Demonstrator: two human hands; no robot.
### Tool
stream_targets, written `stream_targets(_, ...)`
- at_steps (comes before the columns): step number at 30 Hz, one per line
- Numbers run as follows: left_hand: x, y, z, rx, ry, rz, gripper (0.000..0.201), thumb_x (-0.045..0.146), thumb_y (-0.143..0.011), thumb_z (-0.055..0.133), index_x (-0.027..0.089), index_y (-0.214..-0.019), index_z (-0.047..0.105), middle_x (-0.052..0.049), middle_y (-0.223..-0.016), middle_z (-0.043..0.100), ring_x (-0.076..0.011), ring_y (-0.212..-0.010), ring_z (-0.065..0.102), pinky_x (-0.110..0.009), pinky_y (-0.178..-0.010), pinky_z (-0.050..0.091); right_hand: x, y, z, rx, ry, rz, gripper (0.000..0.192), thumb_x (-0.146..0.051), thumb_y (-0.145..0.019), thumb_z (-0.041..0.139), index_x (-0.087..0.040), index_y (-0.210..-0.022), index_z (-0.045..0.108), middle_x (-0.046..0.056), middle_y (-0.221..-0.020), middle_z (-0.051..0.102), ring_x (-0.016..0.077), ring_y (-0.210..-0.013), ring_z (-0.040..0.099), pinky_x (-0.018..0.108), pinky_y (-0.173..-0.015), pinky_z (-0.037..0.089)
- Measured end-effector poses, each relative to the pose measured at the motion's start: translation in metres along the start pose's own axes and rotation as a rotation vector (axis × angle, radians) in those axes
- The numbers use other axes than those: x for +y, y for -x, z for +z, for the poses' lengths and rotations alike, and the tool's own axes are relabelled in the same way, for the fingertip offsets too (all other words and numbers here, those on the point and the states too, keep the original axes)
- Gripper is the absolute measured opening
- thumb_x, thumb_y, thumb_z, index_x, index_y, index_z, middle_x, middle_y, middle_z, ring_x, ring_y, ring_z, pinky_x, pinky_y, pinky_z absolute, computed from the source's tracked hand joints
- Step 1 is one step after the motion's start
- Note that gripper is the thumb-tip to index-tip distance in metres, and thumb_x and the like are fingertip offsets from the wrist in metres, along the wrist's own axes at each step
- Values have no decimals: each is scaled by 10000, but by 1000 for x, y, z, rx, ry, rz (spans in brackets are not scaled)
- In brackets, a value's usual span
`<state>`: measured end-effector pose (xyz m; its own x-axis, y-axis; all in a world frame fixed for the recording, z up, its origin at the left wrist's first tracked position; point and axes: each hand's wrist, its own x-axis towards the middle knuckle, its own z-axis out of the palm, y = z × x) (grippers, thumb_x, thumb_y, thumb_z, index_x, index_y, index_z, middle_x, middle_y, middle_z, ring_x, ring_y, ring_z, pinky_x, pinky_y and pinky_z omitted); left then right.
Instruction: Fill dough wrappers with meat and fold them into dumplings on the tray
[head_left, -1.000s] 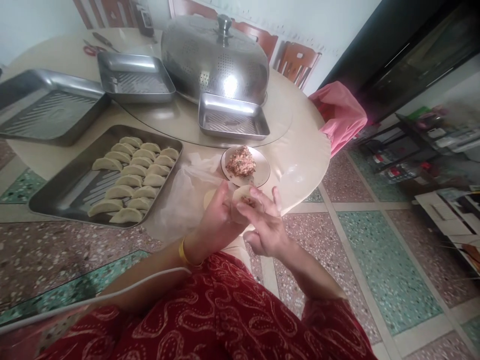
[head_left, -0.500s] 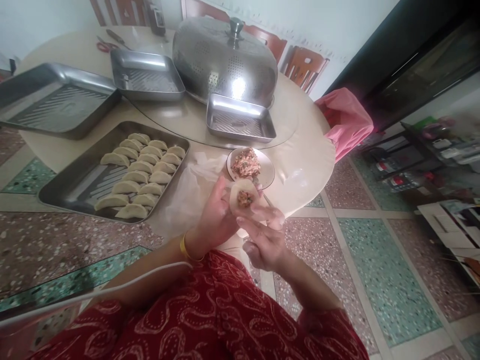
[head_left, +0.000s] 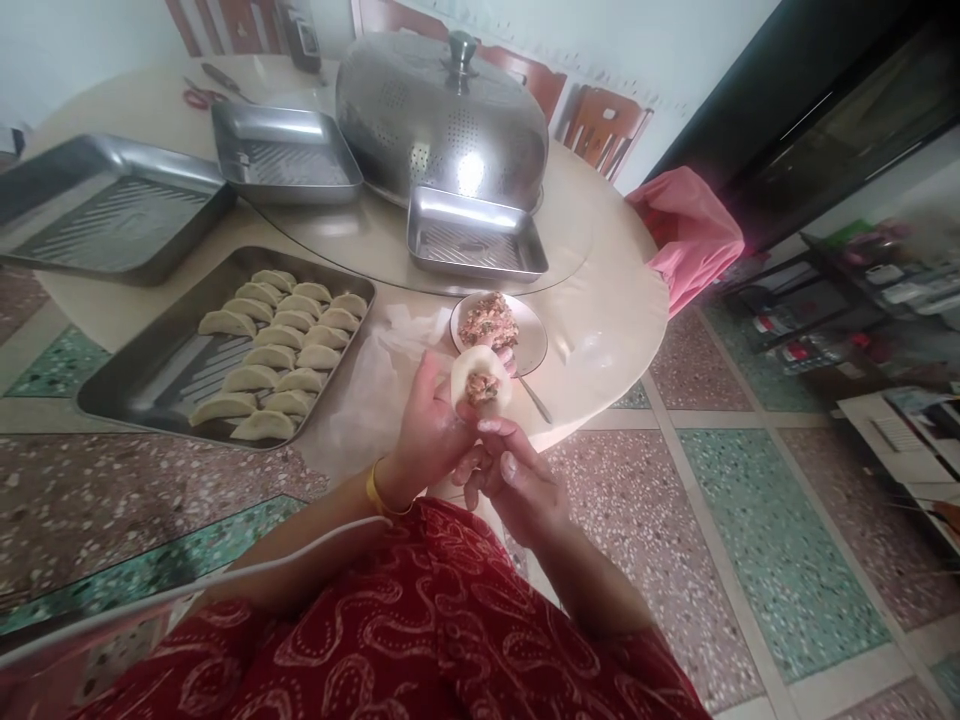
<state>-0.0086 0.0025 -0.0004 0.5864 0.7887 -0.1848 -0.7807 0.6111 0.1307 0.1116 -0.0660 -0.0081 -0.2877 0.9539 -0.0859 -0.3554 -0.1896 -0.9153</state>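
In front of your shirt (head_left: 420, 610), your left hand (head_left: 431, 430) is half curled and supports the round wrapper (head_left: 460, 368), which lies on the fingers, its open face up. A small lump of filling (head_left: 482, 387) sits on it. Your right hand (head_left: 525, 485) has the fingers bent, with the tips at the wrapper's near edge; whether they pinch it, I cannot tell. Just beyond the wrapper stands the plate (head_left: 534, 343) with a meat mound (head_left: 489, 320), and a utensil handle (head_left: 537, 402) stands out from under its near side. Further left, past the thin plastic sheet (head_left: 358, 400), the large tray (head_left: 139, 385) holds rows of folded dumplings (head_left: 274, 358).
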Motion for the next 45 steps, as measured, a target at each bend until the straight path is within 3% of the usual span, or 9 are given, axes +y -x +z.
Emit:
stream_targets(4,3,-2,8,79,-55,86,721,614,-958,239,125,-1432,477,-132,-1206,688,-274,-1253,564,-388,-1052,462,6,11,-5,-30,122,-94,285,-463,-942,517,-338,-1198,532,51,-1319,602,132,-758,650,247,-534,517)
stream_targets(11,-3,0,11,35,-73,-17,705,628,-963,205,160,-1346,567,-96,-1218,690,-285,-1314,518,-396,-1131,392,3,7,-7,-71,1251,-736,400,-171,-951,429,-218,-1347,424,145,-1359,596,190,-902,682,342,-725,578)
stream_targets(15,-7,1,11,-18,-92,-29,691,622,-966,228,158,-1352,563,-103,-1257,672,-291,-1330,500,-396,-1149,365,1,-1,-6,-10,1580,-768,364,-204,-944,436,-135,-1299,467,179,-1388,574,204,-885,693,330,-680,576)
stream_targets(24,-5,-3,11,-8,-53,-50,735,652,-947,269,150,-1456,440,-141,-1382,576,-316,-1357,464,-462,-1150,347,-2,10,-21,-26,1650,-844,221,-156,-919,458,-187,-1115,556,100,-1346,628,135,-644,591,299,-543,501)
stream_targets(35,-6,-4,23,43,-61,-74,736,638,-949,271,139,-1472,405,-157,-1366,585,-341,-1349,467,-517,-1121,366,0,19,-38,-13,1669,-860,342,-136,-895,472,-264,-1212,496,31,-1326,648,111,-588,551,279,-458,460)
stream_targets(37,-6,-6,24,62,-62,-78,743,638,-950,272,132,-1483,384,-156,-1344,604,-335,-1326,495,-508,-1108,385,-2,23,-46,64,1607,-923,425,-173,-921,455,-325,-1317,430,11,-1292,669,105,-535,542,277,-412,446)
stream_targets(40,-6,-8,25,91,-75,-67,748,623,-962,256,102,-1488,364,-167,-1294,636,-301,-1274,552,-454,-1107,395,-17,21,-72,310,1579,-960,546,-143,-936,443,-348,-1429,327,51,-1221,698,69,-358,366,282,-294,305)
stream_targets(42,-6,-10,24,109,-90,-43,750,612,-970,247,75,-1475,379,-180,-1263,651,-285,-1245,579,-423,-1109,392,-32,13,-97,537,1642,-794,533,-105,-942,395,-327,-1425,358,71,-1172,707,46,-331,341,266,-288,264)
stream_targets(45,-7,-12,25,143,-86,-36,742,609,-973,249,70,-1460,400,-182,-1237,663,-284,-1227,594,-419,-1111,386,-52,-9,-133,668,1695,-536,470,-141,-936,358,-211,-1393,441,101,-1043,738,110,-467,582,275,-414,450)
